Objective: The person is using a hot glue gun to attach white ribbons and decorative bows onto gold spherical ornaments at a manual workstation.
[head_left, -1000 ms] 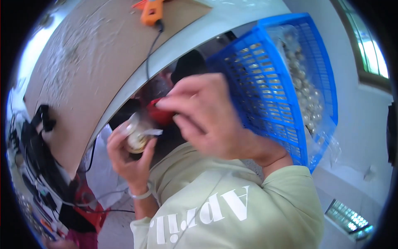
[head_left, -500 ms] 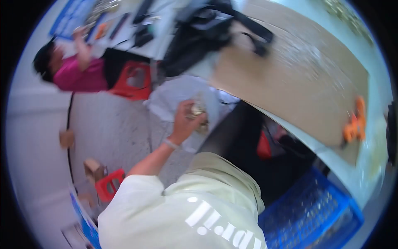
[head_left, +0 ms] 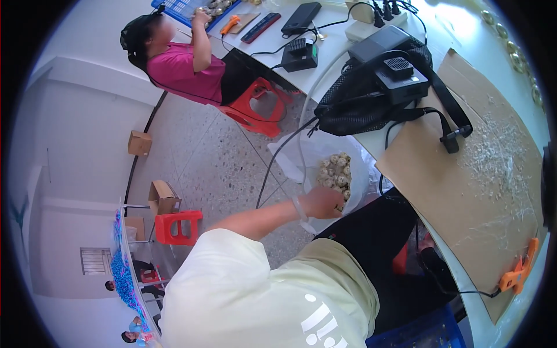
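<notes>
My left hand [head_left: 321,202] is at the near side of a white plastic bag [head_left: 361,168] on the floor. Its fingers are curled downward and partly hidden behind the back of the hand, so what they hold, if anything, does not show. Several shiny gold-and-white balls [head_left: 335,171] lie heaped in the bag's opening, right beside my knuckles. A pale band circles my left wrist. Nowhere in the picture does my right hand appear.
On the table at right lies cardboard [head_left: 429,151] with whitish glue strings and an orange glue gun [head_left: 518,275]. A black mesh bag [head_left: 362,98] with cables overhangs the edge. A co-worker [head_left: 185,64] sits on a red stool [head_left: 255,110]. Another red stool [head_left: 178,227] stands left.
The view has swung, so the scene sits further right and looks sharper. My left hand has turned back-up and dropped closer to the bag's near rim.
</notes>
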`<state>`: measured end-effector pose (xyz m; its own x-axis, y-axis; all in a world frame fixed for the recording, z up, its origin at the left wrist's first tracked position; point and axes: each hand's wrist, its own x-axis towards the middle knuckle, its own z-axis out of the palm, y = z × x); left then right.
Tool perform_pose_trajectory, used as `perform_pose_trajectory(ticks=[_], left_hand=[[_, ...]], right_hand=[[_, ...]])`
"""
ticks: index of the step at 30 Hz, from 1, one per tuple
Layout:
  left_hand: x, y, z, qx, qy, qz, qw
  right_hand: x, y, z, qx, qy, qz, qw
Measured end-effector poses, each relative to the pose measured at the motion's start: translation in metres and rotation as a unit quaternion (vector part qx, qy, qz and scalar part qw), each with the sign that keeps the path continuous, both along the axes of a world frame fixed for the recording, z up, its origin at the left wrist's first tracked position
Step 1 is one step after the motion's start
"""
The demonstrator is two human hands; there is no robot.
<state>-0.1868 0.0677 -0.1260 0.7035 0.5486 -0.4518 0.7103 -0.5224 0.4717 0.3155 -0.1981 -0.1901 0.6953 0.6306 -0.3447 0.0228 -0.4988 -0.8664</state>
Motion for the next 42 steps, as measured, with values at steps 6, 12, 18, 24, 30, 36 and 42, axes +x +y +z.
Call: perform_pose_trajectory(ticks=[6, 12, 18, 24, 30, 36, 42], left_hand=[[0.052, -0.010, 0.048, -0.098, -0.022, -0.026, 0.995], [0.083, -0.022, 0.048, -0.181, -0.148, -0.078, 0.969], [0.099, -0.032, 0.037, -0.224, -0.165, -0.121, 0.953], [0.107, -0.051, 0.034, -0.241, -0.172, -0.151, 0.943], [0.121, -0.059, 0.046, -0.281, -0.209, -0.164, 0.922], [0.156, -0.067, 0.082, -0.414, -0.352, -0.149, 0.826], [0.193, -0.088, 0.128, -0.472, -0.423, -0.060, 0.772]], right_hand=[[-0.010, 0.012, 0.026, 0.015, -0.046, -0.045, 0.998], [-0.020, 0.020, 0.062, 0.033, -0.099, -0.096, 0.990], [-0.030, 0.015, 0.098, 0.041, -0.157, -0.156, 0.974], [-0.037, -0.011, 0.128, 0.053, -0.216, -0.210, 0.952], [-0.050, -0.079, 0.170, 0.039, -0.299, -0.282, 0.911], [-0.104, -0.175, 0.266, -0.013, -0.464, -0.149, 0.873], [-0.199, 0.008, 0.236, -0.018, -0.417, 0.047, 0.908]])
